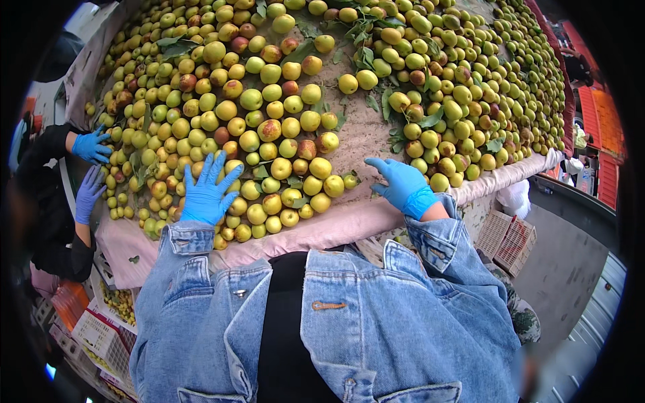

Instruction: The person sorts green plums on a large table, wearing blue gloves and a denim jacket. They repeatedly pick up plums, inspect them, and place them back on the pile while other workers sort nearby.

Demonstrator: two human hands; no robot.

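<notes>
Yellow-green jujubes (271, 129), some blushed red, lie in a wide layer on a cloth-covered table (363, 144). My left hand (207, 191), in a blue glove, rests with fingers spread on the fruit near the front edge. No fruit is gripped in it. Over a bare strip of cloth hovers my right hand (403, 187), gloved alike, its forefinger and thumb stretched out and apart. Its other fingers are partly hidden, and nothing shows in it. The nearest jujubes (439, 182) lie just to its right. Green leaves (365, 58) are mixed among the fruit.
A co-worker's gloved hands (91, 146) reach in at the left edge. A padded pink rim (329, 225) borders the table. Crates (107, 336) with fruit stand at lower left, an upturned-looking crate (517, 245) at right. Orange crates (600, 121) stand at far right.
</notes>
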